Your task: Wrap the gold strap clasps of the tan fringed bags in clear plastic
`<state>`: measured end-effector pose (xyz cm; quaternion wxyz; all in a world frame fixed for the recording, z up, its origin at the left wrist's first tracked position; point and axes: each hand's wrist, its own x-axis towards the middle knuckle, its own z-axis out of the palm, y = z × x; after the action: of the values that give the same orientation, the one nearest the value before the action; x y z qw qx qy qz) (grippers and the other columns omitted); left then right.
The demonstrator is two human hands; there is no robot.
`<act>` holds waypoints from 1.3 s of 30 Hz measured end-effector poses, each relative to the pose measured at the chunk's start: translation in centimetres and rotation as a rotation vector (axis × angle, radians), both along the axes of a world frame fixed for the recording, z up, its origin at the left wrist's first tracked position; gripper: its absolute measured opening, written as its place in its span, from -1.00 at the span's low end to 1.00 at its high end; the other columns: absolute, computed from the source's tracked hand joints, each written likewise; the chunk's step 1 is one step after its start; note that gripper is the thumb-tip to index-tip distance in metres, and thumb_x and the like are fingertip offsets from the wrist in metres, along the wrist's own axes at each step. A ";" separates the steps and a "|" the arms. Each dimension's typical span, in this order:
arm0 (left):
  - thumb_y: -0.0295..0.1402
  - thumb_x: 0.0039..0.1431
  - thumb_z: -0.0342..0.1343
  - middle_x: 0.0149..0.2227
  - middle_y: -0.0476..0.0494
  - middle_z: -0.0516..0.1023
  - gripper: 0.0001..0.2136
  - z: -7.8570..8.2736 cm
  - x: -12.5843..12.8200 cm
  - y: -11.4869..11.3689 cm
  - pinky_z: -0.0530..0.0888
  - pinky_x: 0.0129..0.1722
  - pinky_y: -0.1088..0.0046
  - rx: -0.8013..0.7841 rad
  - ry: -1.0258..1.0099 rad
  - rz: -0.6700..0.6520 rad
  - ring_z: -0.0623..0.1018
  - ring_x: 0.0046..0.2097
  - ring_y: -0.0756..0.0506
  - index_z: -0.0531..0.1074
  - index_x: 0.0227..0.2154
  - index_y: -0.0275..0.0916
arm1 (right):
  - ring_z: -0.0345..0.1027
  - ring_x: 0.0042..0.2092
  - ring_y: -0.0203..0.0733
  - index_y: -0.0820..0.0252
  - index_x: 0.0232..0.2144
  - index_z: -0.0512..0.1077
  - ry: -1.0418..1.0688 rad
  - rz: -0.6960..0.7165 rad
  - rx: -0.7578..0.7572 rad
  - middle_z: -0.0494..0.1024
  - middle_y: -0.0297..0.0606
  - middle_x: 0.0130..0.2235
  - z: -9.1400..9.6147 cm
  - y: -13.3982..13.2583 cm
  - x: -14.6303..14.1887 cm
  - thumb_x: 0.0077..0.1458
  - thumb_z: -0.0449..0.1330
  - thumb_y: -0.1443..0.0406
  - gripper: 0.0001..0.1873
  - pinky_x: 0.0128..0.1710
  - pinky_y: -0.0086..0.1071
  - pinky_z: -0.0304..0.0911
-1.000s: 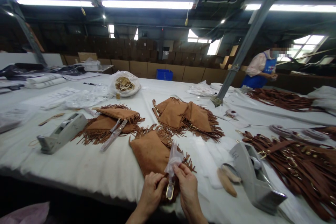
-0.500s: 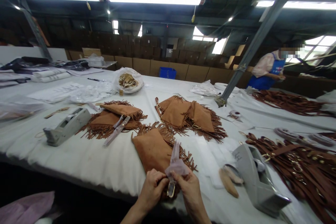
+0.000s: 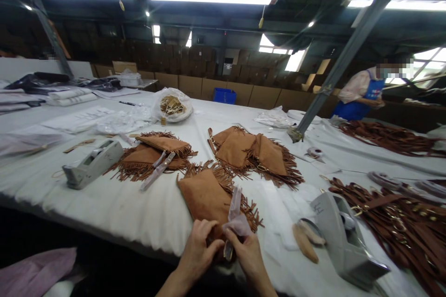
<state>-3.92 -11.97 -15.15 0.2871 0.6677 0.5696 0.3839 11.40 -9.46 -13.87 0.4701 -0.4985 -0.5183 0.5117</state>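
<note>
A tan suede bag [image 3: 204, 192] with brown fringe lies at the table's near edge, in front of me. My left hand [image 3: 198, 246] is curled over its lower edge, thumb and forefinger around brown material there. Whitish translucent wrapping [image 3: 239, 223] covers a strap on the bag, and my right hand [image 3: 246, 253] pinches it between thumb and fingers. A gold-coloured metal fitting [image 3: 228, 250] shows between my two hands, partly under wrapping. My fingers hide the bag's bottom corner.
More fringed bags [image 3: 239, 148] lie beyond, others [image 3: 149, 160] to the left. Tape dispensers [image 3: 92, 164] stand on both sides. Brown straps with metal clasps [image 3: 390, 222] are heaped at right. A slanted metal post [image 3: 327, 88] rises from the table. Behind it stands a person in a blue apron [image 3: 369, 93].
My left hand's forefinger and thumb have moved apart around the brown material. The metal fitting has turned and is less visible. My right hand keeps its pinch; the view has shifted slightly.
</note>
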 end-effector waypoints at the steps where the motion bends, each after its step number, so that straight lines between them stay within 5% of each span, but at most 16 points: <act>1: -0.37 0.05 0.15 -0.25 -0.15 0.46 -0.69 0.1 -0.4 -0.4 0.41 -0.13 0.29 -0.009 -0.013 0.005 0.44 -0.18 -0.15 0.41 -0.10 -0.21 | 0.42 -0.35 -0.14 0.26 -0.47 0.57 0.014 -0.004 0.009 0.57 -0.23 -0.46 0.3 0.0 0.0 -0.17 0.37 0.09 -0.67 -0.30 -0.38 0.31; 9: -0.44 0.17 -0.03 0.23 -0.23 0.14 -0.74 -0.7 -1.5 -2.1 0.31 0.14 0.20 -0.026 -0.131 -0.122 0.31 0.17 -0.20 0.39 -0.09 -0.13 | 0.29 -0.55 -0.28 0.24 -0.53 0.54 0.171 -0.022 -0.066 0.48 -0.31 -0.57 2.6 -0.8 -1.1 -0.24 0.41 0.10 -0.69 -0.59 -0.48 0.20; 12: -0.36 0.23 -0.08 -0.07 -0.18 0.45 -0.76 -0.9 -1.2 -1.2 0.52 -0.16 0.35 -0.100 -0.331 -0.208 0.52 -0.12 -0.12 0.36 -0.08 -0.15 | 0.27 -0.58 -0.31 0.24 -0.53 0.54 0.207 -0.042 -0.067 0.48 -0.32 -0.58 3.1 -1.0 -1.2 -0.25 0.42 0.11 -0.69 -0.61 -0.49 0.18; 15: -0.29 0.23 -0.07 -0.36 -0.03 0.45 -0.78 -0.5 -0.5 -0.3 0.46 -0.55 0.56 -0.163 -0.507 -0.251 0.48 -0.49 0.02 0.36 -0.13 -0.21 | 0.23 -0.65 -0.32 0.24 -0.48 0.54 0.222 -0.043 -0.093 0.45 -0.35 -0.64 3.1 -0.9 -1.0 -0.22 0.40 0.09 -0.66 -0.68 -0.48 0.13; 18: -0.35 0.19 -0.01 -0.43 0.04 0.43 -0.84 0.0 0.0 0.5 0.40 -0.63 0.63 -0.178 -0.567 -0.254 0.41 -0.61 0.10 0.30 -0.17 -0.21 | 0.21 -0.69 -0.32 0.29 -0.55 0.51 0.179 0.000 -0.158 0.42 -0.33 -0.69 2.7 -0.5 -0.6 -0.23 0.40 0.04 -0.61 -0.71 -0.47 0.10; 25: -0.49 0.05 0.04 -0.42 0.10 0.44 -0.65 0.2 0.1 1.2 0.41 -0.62 0.61 -0.198 -0.583 -0.286 0.42 -0.60 0.08 0.09 -0.12 -0.14 | 0.24 -0.58 -0.32 0.33 -0.56 0.51 0.105 0.057 -0.206 0.46 -0.27 -0.61 1.3 0.3 0.1 -0.23 0.39 0.02 -0.56 -0.60 -0.48 0.10; 31: -0.56 0.00 0.05 -0.38 0.05 0.52 -0.49 0.6 -0.8 1.1 0.40 -0.45 0.57 -0.145 -0.426 -0.357 0.50 -0.44 0.01 0.09 0.02 -0.15 | 0.10 -0.56 -0.38 0.30 -0.67 0.39 -0.031 0.179 -0.121 0.32 -0.37 -0.64 0.1 0.6 0.4 -0.11 0.28 -0.07 -0.47 -0.59 -0.49 -0.01; 39: -0.59 0.05 0.00 -0.29 0.00 0.56 -0.30 0.2 -2.3 1.1 0.45 -0.19 0.43 -0.078 -0.301 -0.492 0.55 -0.25 -0.06 -0.12 0.23 -0.12 | 0.15 -0.59 -0.36 0.26 -0.63 0.36 -0.076 0.325 -0.201 0.35 -0.32 -0.63 -0.6 0.6 0.9 -0.04 0.12 -0.18 -0.40 -0.57 -0.46 0.02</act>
<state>-6.20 -10.91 -14.94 0.4785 0.7095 0.3560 0.3753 12.35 -8.84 -14.47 0.3092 -0.4716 -0.5556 0.6110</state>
